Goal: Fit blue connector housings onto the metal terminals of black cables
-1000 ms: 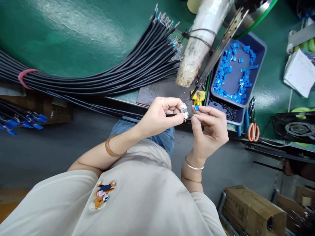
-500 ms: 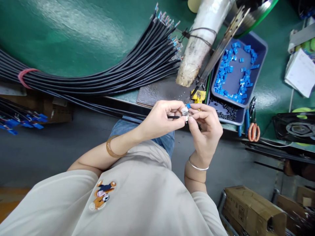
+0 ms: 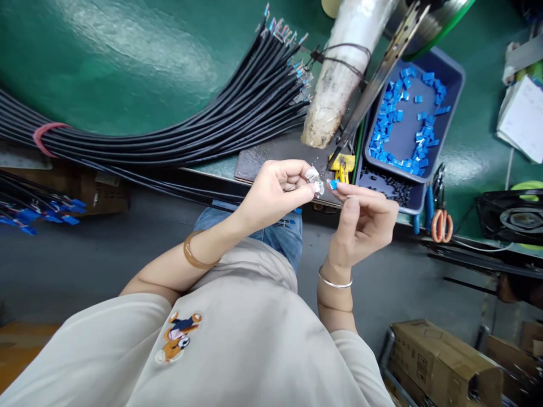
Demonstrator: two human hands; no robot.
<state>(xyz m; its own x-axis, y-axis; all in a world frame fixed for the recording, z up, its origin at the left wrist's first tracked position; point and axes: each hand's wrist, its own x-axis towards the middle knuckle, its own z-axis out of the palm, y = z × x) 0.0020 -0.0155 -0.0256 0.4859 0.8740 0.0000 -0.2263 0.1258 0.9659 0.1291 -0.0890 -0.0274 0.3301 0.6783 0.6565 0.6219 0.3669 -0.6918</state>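
My right hand (image 3: pixel 367 217) pinches a small blue connector (image 3: pixel 334 184) at its fingertips, with the metal-looking contacts side facing up. To its left, my left hand (image 3: pixel 280 189) has thumb and index finger a little apart and the other fingers curled; I see nothing between them. White wraps (image 3: pixel 313 174) cover those fingertips. Below the left hand, cable ends with thin wires (image 3: pixel 285 224) and a bit of blue lie over the jeans. Just beyond the hands is a yellow piece (image 3: pixel 343 165) at the tip of a metal bar.
A bundle of black cables (image 3: pixel 169 144) tied with a red band (image 3: pixel 44 135) lies along the bench. At right, a grey bin (image 3: pixel 456 85) of blue connectors overlaps a bin of small black parts (image 3: pixel 396 189). Orange-handled pliers (image 3: pixel 442 226) lie beside them. A wrapped tube (image 3: pixel 339 85) slants overhead.
The left hand has let go of the black cable, which has dropped toward the lap. My right hand has drawn away to the right, the blue connector now showing at its fingertips.
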